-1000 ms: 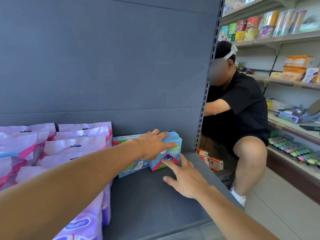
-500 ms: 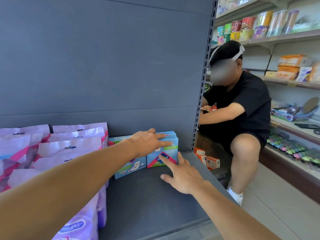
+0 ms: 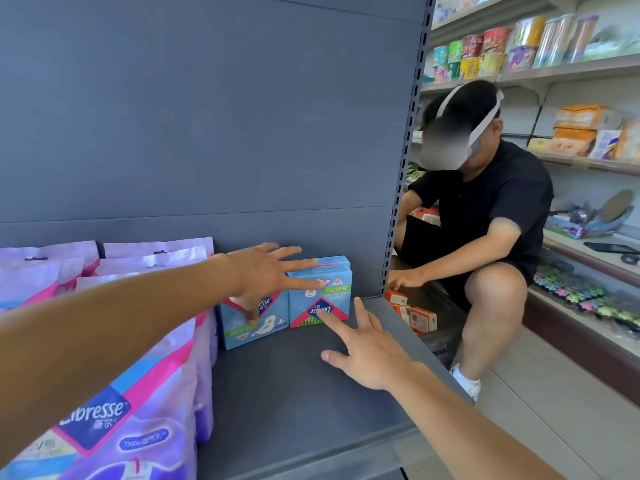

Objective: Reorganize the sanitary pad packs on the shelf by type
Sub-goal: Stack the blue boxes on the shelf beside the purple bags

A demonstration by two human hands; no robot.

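Spreading flat across the top of the blue packs, the left hand [image 3: 266, 275] had opened since a moment before, when its fingers were draped closer over the right-hand pack; now they lay straight and fanned toward two o'clock, the thumb dropped onto the face of the left blue pack [image 3: 254, 323], grasping nothing. The right hand [image 3: 363, 355] was released too, its fingers straight, the index tip touching the lower front of the right blue pack [image 3: 320, 299] at eleven o'clock from the palm. Both packs stood side by side, touching, at the back of the grey shelf [image 3: 301, 393], hard against the rear panel. That read as the pair being squared up and let go rather than lifted, so this blue type seemed nearly settled in its spot. Each pack carried "Libresse" and "285"; the right one stood upside down, its logo inverted. At nine o'clock from the hands, the purple bags [image 3: 114, 393] also read "Libresse", with Chinese characters and what looked like "7300". At three o'clock a crouching person [image 3: 491, 216] handled small orange boxes [image 3: 412, 313].
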